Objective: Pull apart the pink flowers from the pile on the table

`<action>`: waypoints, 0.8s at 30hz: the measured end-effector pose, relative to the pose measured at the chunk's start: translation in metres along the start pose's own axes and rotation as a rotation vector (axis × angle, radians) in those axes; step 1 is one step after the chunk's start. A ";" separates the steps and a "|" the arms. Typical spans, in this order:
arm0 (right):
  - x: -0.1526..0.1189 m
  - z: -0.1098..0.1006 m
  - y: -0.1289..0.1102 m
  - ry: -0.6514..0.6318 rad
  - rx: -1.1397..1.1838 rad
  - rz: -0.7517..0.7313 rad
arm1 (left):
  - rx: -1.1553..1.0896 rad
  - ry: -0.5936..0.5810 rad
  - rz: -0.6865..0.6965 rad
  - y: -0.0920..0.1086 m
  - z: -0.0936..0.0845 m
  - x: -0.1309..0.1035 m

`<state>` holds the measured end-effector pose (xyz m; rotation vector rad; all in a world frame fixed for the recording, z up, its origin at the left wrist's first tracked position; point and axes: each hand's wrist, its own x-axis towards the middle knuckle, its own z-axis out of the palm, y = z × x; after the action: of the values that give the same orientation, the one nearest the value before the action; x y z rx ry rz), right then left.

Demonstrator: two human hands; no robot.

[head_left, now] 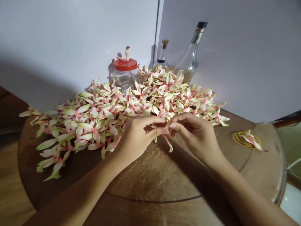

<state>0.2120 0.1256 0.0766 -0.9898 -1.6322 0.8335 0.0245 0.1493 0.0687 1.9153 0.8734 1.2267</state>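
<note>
My left hand [138,130] and my right hand [196,133] meet over the middle of the table, thumbs and fingertips pinched together. Between them is a pink and pale green artificial-looking flower [167,144], one curled petal of it hanging below the fingers. Its centre is mostly hidden by the fingertips. Just behind both hands spreads a large heap of similar flowers [98,110], white and pink with green tips.
A clear jar with a red lid [125,65] stands behind the heap, flowers on its lid. Two glass bottles, one small [162,55] and one tall [191,56], are near the wall. Yellow bands [242,140] with a petal lie right on the round wooden table [155,175].
</note>
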 end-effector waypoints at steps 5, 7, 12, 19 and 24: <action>0.001 0.000 0.000 0.003 -0.031 -0.008 | -0.018 0.006 -0.025 -0.003 -0.001 0.000; 0.000 -0.001 0.001 0.006 -0.037 -0.008 | -0.035 0.007 -0.040 -0.003 -0.001 0.000; 0.000 -0.003 0.002 -0.004 -0.070 -0.023 | -0.153 -0.012 -0.094 -0.004 0.001 0.001; 0.001 -0.008 -0.001 -0.078 -0.253 -0.053 | -0.145 -0.059 -0.146 0.005 -0.001 0.002; -0.001 -0.010 -0.006 -0.079 -0.474 -0.166 | -0.099 -0.124 -0.202 0.008 0.000 0.000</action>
<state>0.2202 0.1227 0.0838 -1.1322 -2.0009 0.3816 0.0253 0.1451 0.0752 1.7575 0.8994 1.0015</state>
